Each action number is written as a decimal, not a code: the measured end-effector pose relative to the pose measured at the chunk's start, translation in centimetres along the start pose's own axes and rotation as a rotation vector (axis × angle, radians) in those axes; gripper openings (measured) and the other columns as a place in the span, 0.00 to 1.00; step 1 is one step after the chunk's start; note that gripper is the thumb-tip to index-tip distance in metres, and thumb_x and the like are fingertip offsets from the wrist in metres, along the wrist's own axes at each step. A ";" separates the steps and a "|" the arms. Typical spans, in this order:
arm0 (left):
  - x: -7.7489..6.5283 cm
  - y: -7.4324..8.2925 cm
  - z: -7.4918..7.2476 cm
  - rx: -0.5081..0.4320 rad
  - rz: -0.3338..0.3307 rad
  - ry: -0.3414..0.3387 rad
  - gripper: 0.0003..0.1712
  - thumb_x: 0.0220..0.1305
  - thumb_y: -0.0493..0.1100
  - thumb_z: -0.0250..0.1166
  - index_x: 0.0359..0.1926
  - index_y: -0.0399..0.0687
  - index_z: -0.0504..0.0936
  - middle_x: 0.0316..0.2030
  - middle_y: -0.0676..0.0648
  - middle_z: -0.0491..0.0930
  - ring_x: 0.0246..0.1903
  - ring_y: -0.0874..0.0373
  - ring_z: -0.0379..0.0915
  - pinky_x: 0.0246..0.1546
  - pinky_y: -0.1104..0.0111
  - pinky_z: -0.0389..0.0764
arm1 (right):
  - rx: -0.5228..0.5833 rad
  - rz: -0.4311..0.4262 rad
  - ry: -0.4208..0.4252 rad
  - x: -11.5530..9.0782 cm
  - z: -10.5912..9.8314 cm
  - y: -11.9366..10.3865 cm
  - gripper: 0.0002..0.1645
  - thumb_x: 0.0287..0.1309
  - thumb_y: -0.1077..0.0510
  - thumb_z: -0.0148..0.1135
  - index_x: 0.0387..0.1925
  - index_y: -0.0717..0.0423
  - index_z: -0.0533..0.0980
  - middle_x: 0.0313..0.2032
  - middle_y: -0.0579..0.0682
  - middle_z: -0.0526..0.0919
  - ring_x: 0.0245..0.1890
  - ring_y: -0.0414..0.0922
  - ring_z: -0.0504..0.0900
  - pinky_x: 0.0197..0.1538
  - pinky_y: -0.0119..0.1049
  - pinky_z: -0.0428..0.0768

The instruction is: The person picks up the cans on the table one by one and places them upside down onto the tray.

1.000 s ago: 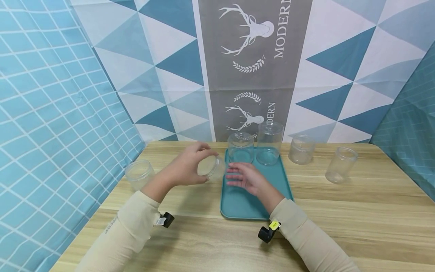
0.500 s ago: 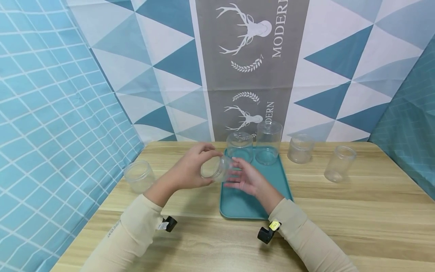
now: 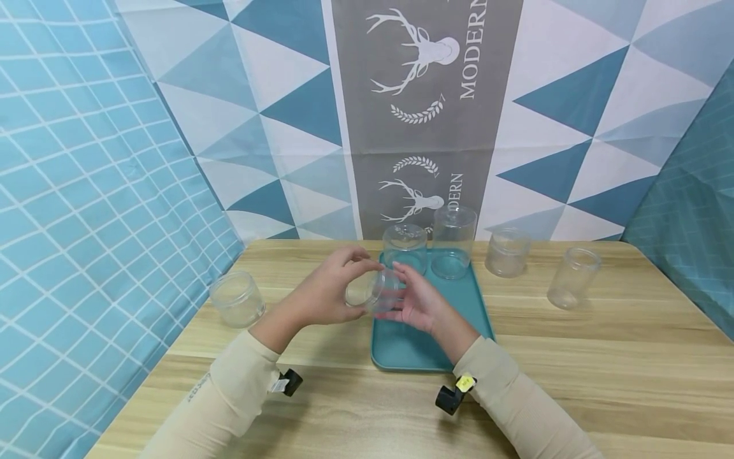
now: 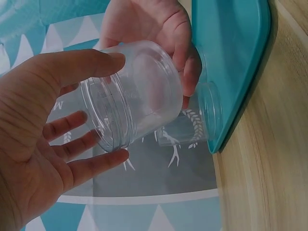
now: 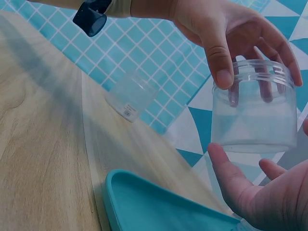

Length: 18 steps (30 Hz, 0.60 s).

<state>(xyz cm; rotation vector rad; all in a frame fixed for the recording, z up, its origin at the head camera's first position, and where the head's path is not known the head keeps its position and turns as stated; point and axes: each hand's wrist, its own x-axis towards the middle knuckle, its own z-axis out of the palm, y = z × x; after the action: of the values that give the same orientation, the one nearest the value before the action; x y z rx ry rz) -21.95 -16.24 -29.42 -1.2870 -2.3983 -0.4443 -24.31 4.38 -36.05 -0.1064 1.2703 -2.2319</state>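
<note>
clear jar (image 4: pixel 153 91) lies sideways, gripped by the left hand (image 3: pixel 335 288).

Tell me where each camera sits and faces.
Head: worn there, facing forward and down over tray and held jar; left hand, right hand and sleeves show.
Left wrist: worn there, facing the held jar; both hands show.
Right wrist: worn there, facing the held jar; both hands and left sleeve show.
Wrist views share held jar and tray.

There are six clear containers (image 4: pixel 154 91), one tray (image 3: pixel 413 350), two cameras (image 3: pixel 292 382) and one table (image 3: pixel 573 382).
</note>
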 end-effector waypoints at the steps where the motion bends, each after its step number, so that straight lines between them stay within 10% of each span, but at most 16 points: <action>1: 0.0 0.0 0.0 -0.002 -0.002 -0.001 0.39 0.39 0.41 0.80 0.58 0.46 0.78 0.55 0.40 0.71 0.55 0.47 0.67 0.53 0.54 0.74 | -0.003 0.000 -0.001 0.0 0.0 0.0 0.39 0.69 0.39 0.46 0.73 0.52 0.54 0.60 0.64 0.66 0.54 0.57 0.75 0.56 0.56 0.76; 18: 0.1 0.4 0.1 -0.013 0.014 0.003 0.39 0.39 0.41 0.79 0.58 0.47 0.78 0.57 0.40 0.71 0.57 0.46 0.68 0.52 0.54 0.76 | -0.001 0.033 -0.098 -0.6 -0.2 -0.2 0.27 0.71 0.42 0.44 0.64 0.50 0.64 0.58 0.63 0.73 0.45 0.52 0.82 0.50 0.50 0.80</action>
<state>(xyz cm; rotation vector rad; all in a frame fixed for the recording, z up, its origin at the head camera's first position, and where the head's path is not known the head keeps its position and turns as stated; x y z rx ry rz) -21.72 -15.89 -29.45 -1.3075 -2.3859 -0.4587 -23.92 4.90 -35.88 -0.1912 1.2119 -2.1704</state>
